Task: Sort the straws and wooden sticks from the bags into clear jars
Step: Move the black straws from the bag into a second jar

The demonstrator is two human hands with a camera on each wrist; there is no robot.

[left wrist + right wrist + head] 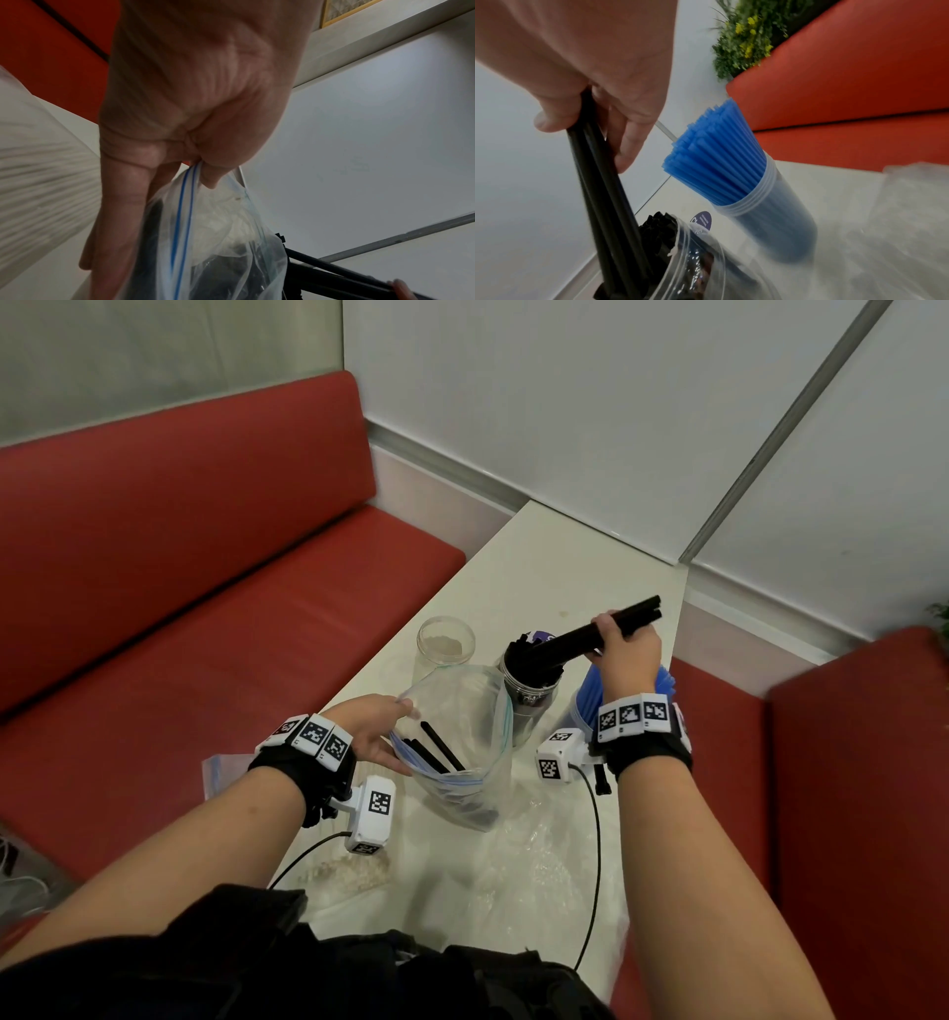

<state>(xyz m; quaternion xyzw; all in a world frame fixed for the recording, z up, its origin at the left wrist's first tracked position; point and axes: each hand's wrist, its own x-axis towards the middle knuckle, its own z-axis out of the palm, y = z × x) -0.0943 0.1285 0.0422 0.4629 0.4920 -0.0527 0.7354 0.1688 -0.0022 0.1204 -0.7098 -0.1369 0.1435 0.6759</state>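
1. Right hand [629, 654], centre right of head view: grip clamped round a small bundle of black straws [595, 631], lower ends angled into the mouth of the dark-filled jar [529, 683].
2. Left hand [377, 729], centre left: grip pinching the rim of the zip bag [462, 737], holding it open and upright on the desk [560, 567]. Left wrist view confirms thumb and finger closed on the blue seal strip.
3. A few black straws left standing in the bag [439, 752]; count not clear.
4. Empty clear jar [445, 644] just behind the bag. Jar of blue straws [721, 162] right of the black jar, partly hidden under the right wrist in head view.
5. Loose clear plastic [534, 855] spread on the desk at lower centre; another flat bag [221, 773] at the desk's left edge.
6. Risks, as judged:
   - Black jar looks nearly full; bundle entering at a slant may catch on straws already inside and spring out over the rim.
   - Sideways push from the bundle may tip the jar, nothing steadying it.
   - Right wrist close above the blue straws; a dip may knock that jar.
   - Loosened pinch on the bag rim likely lets it slump and spill the remaining straws.
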